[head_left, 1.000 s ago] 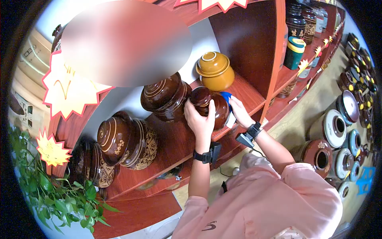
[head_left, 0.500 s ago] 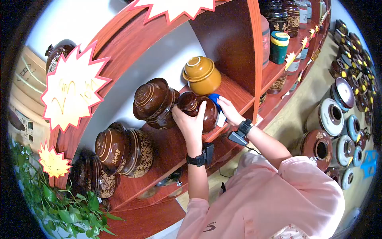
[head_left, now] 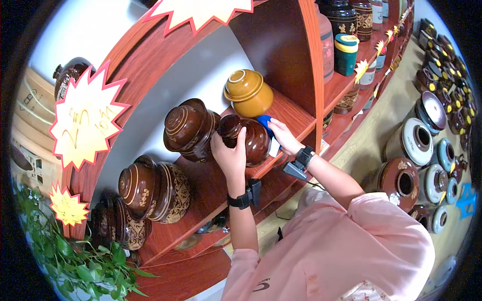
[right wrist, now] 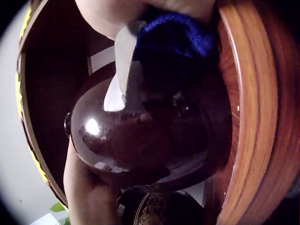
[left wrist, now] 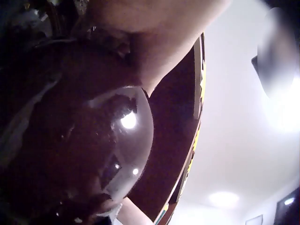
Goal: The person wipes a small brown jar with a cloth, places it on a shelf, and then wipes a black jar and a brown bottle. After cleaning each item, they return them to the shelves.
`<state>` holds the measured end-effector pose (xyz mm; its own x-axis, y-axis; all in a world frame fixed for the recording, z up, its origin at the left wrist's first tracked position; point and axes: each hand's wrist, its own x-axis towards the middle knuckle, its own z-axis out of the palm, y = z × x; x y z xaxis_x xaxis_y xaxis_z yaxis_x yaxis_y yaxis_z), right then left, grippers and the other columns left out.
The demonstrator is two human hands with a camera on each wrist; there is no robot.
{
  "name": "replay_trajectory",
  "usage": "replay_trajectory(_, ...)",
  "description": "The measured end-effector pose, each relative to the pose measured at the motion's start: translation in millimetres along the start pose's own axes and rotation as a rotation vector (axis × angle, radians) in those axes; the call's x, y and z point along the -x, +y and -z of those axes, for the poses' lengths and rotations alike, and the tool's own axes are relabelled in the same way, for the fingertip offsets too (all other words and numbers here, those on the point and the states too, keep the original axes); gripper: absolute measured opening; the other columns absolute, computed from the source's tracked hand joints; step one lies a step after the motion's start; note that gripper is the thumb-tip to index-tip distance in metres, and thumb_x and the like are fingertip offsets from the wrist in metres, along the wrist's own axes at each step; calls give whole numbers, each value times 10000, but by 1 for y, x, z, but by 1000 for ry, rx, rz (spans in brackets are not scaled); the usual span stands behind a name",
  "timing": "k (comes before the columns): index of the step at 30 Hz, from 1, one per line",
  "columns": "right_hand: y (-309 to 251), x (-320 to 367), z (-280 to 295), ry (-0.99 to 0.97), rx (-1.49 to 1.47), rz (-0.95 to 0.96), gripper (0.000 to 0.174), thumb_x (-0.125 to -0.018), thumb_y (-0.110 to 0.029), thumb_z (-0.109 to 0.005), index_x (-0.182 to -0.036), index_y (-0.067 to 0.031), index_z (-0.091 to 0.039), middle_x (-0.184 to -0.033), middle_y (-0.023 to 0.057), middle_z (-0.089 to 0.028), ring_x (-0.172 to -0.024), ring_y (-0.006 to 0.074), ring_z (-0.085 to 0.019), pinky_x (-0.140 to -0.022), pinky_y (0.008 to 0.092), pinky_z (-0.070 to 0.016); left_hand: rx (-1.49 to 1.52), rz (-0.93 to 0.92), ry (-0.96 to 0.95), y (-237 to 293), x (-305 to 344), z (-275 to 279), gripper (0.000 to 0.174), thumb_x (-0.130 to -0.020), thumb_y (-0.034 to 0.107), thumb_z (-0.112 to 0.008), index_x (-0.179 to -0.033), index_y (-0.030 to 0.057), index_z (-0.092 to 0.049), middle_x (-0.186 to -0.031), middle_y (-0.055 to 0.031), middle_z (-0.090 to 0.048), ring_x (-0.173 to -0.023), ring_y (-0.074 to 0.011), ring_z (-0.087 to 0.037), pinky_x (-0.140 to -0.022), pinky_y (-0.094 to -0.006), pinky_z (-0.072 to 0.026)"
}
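A glossy dark brown jar [head_left: 256, 142] with a rounded lid [head_left: 230, 125] stands near the front edge of the wooden shelf. My left hand [head_left: 231, 156] grips its near left side, thumb and fingers spread around it below the lid. On the jar's right side, my right hand [head_left: 284, 138] holds a blue cloth [right wrist: 180, 35] against the glaze. A white strip [right wrist: 123, 65] hangs down over the jar beside the cloth. The jar's round belly fills much of the left wrist view, where the left hand [left wrist: 154, 37] shows above it.
Close left of the jar stands a brown lidded pot [head_left: 188, 130]; a mustard-yellow lidded pot [head_left: 251, 98] sits behind. More patterned brown pots [head_left: 170, 193] line the shelf. An upright panel [head_left: 314, 65] bounds the right side. Several jars [head_left: 399, 185] stand on the floor at right.
The head view has shifted, so the shelf and pots sit further left in frame. Both hands stay on the jar, the right with the blue cloth still at its side.
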<state>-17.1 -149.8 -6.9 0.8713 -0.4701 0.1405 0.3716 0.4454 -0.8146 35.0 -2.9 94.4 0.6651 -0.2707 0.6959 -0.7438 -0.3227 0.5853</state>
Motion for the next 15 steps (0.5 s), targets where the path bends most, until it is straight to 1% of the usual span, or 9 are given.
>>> replay_trajectory(2,3,-2,3,-4,-2,-4,319,-994,-178,-437,-1236,-5,-552,-1167,36,-604,-1062,119,-541,-973,269,-405,144,27,-95,3,-1,4,392,-792,263,-750,-993,-40,-603,-988,-185,-616,-935,-348,-586,-863,-426,-443)
replay_trajectory(5,2,-3,3,-13,-4,5,313,-994,-174,-437,-1229,-7,-559,-1167,29,-604,-1062,120,-541,-977,268,-402,241,13,-201,-2,-5,5,308,-832,223,-709,-1012,-10,-616,-998,-151,-626,-944,-309,-592,-870,-393,-444)
replay_trajectory(8,3,-1,1,-6,22,44,307,-995,-165,-437,-1225,-6,-563,-1168,24,-606,-1065,120,-543,-976,267,-403,306,39,-261,-6,-11,8,271,-849,192,-683,-1020,-9,-619,-994,-121,-633,-943,-268,-599,-871,-375,-442)
replay_trajectory(11,4,0,0,8,133,101,300,-997,-164,-439,-1215,-2,-566,-1133,14,-612,-1039,108,-536,-954,259,-406,465,152,-251,-17,-13,6,240,-856,157,-660,-1029,-5,-617,-989,-102,-633,-940,-237,-595,-869,-370,-442)
replay_trajectory(14,6,5,-7,85,91,93,299,-999,-170,-440,-1204,7,-565,-1090,6,-613,-1012,95,-521,-933,252,-403,471,224,-178,-5,-6,-1,230,-855,133,-646,-1040,-2,-616,-1004,-92,-626,-936,-216,-592,-860,-369,-449)
replay_trajectory(15,5,14,-17,144,172,170,287,-999,-181,-451,-1188,-1,-571,-1045,-14,-610,-976,76,-502,-907,243,-404,460,223,-119,-4,-3,-7,242,-852,148,-638,-1042,-1,-614,-1016,-122,-621,-927,-260,-603,-842,-386,-457)
